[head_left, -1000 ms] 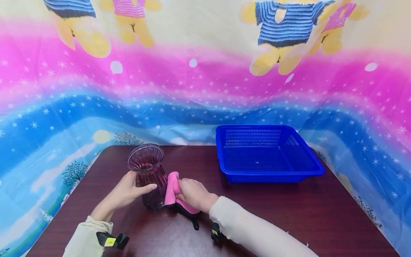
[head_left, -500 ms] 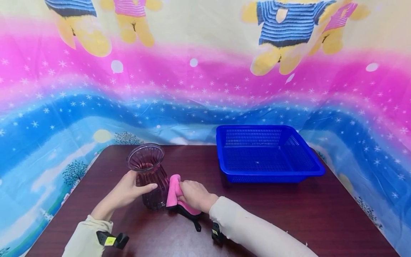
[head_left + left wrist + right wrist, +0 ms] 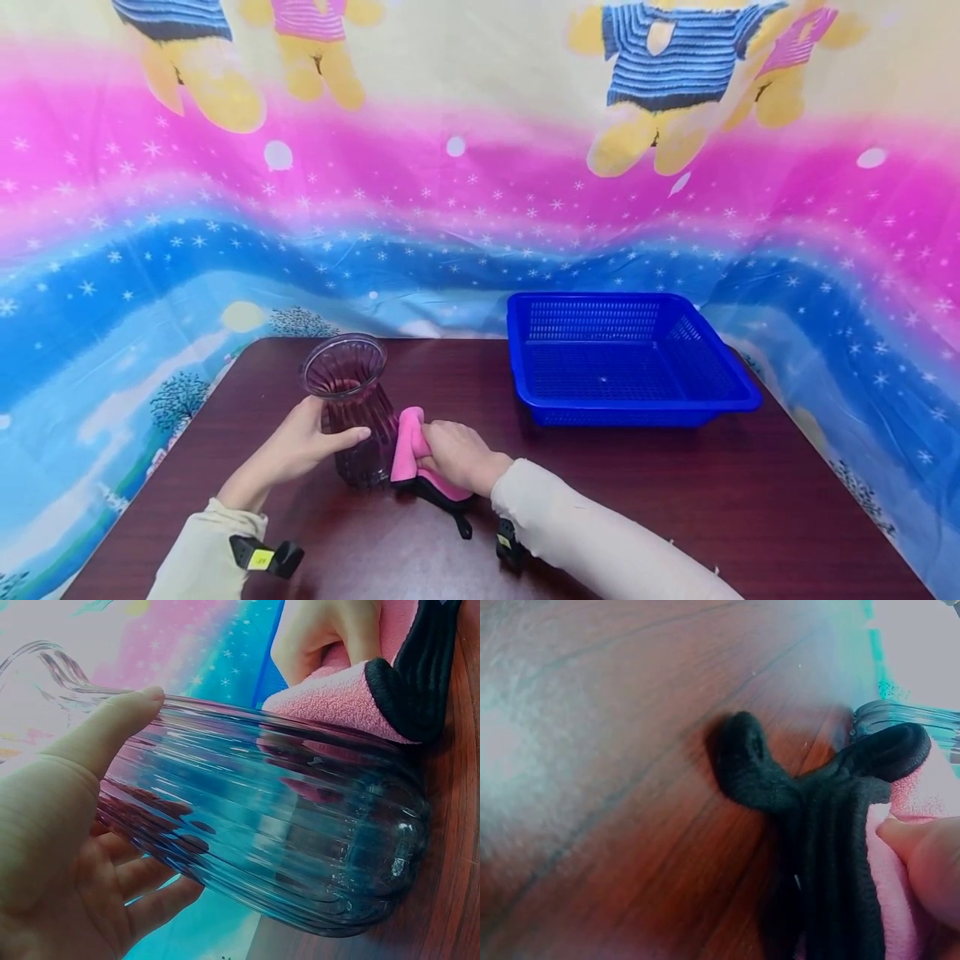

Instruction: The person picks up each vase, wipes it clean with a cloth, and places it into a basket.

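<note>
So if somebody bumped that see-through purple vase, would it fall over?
It might tip, since the vase stands tall with a wide, flared rim. It looks like clear, shiny glass, so it could break and may feel slippery. The left hand holding it would probably help steady it.

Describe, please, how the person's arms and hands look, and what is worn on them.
The left hand and right hand wear no gloves. The left sleeve and right sleeve are pale cream and reach the wrists. Near the cuffs sit a left device and right device, both black; the left one bears a yellow label.
</note>
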A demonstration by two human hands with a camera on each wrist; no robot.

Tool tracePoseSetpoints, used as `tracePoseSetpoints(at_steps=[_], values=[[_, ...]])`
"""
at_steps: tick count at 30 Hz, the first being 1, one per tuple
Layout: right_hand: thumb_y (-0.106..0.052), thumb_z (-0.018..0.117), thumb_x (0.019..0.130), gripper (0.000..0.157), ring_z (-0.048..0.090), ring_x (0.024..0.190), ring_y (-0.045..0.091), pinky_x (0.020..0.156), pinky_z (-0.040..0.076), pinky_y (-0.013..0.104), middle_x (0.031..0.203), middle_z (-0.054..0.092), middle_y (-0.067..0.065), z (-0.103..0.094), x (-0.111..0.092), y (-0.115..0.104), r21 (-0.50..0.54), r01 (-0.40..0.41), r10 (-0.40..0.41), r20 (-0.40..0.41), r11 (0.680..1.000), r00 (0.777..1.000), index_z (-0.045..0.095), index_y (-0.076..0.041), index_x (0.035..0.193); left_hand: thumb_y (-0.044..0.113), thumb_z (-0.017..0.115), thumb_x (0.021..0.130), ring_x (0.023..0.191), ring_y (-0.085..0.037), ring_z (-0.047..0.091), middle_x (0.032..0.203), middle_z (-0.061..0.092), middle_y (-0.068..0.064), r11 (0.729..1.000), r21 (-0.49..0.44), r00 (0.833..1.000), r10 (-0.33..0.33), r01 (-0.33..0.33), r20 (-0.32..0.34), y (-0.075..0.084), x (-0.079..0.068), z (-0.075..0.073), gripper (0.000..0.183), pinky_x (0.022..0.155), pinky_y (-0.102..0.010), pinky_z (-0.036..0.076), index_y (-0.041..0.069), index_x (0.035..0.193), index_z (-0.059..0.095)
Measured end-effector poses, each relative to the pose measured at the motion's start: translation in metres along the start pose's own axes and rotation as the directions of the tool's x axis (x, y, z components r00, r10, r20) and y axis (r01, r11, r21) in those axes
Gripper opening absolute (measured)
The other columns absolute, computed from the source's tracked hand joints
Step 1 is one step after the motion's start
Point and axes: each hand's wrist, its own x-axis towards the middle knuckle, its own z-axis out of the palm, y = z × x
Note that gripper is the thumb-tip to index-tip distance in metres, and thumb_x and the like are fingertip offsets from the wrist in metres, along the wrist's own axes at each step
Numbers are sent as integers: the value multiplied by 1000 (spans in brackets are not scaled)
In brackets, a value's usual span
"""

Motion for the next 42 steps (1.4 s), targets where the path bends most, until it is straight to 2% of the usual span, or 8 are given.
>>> tracePoseSetpoints(at_steps=[7, 15, 20, 27, 36, 42], values=[[-38, 70, 87, 25, 60, 72, 12, 59, 48, 26, 78, 63, -1, 3, -1, 2, 12, 11, -10, -31, 1000, 999, 57, -17, 84, 30, 75, 83, 111, -25, 63, 119, 68, -12, 1000, 9, 1000, 1, -1, -4, -2, 2, 2, 57, 94, -38, 51, 8, 130, 51], [-39, 69, 88, 25, 50, 65, 8, 56, 41, 22, 73, 57, -4, 2, -1, 6, 53, 15, -15, -2, 998, 1000, 58, -17, 84, 31, 76, 83, 114, -30, 63, 119, 68, -14, 1000, 6, 1000, -8, 8, -8, -4, 2, 4, 57, 97, -47, 48, 8, 129, 52], [-40, 68, 88, 24, 51, 66, 8, 58, 42, 22, 74, 57, -6, -1, 1, 7, 53, 36, -36, -10, 998, 999, 58, -18, 85, 31, 76, 82, 113, -28, 63, 120, 67, -13, 1000, 11, 1000, -9, 9, -15, -3, 1, 3, 57, 96, -44, 49, 8, 129, 52], [-39, 67, 89, 22, 50, 69, 7, 61, 44, 21, 76, 56, -7, -5, 1, 8, 120, 28, -26, -20, 992, 999, 59, -18, 89, 32, 76, 83, 110, -24, 63, 119, 68, -11, 1000, 12, 1000, -2, 3, -10, -2, 0, 1, 57, 93, -36, 51, 10, 130, 52], [-37, 66, 90, 20, 55, 72, 7, 63, 48, 22, 80, 61, -7, -19, 4, 4, 154, 84, -69, -105, 984, 992, 60, -18, 94, 31, 76, 83, 105, -12, 63, 118, 68, -8, 1000, 2, 1000, 7, -7, -8, -3, 0, 1, 57, 90, -28, 52, 12, 130, 51], [-34, 67, 90, 18, 54, 72, 6, 63, 46, 22, 83, 61, -7, -33, 6, 0, 191, 114, -86, -150, 975, 985, 59, -19, 91, 31, 76, 83, 107, -7, 62, 121, 68, -8, 1000, -12, 1000, 20, -20, -1, -3, 2, 1, 58, 93, -26, 51, 13, 131, 50]])
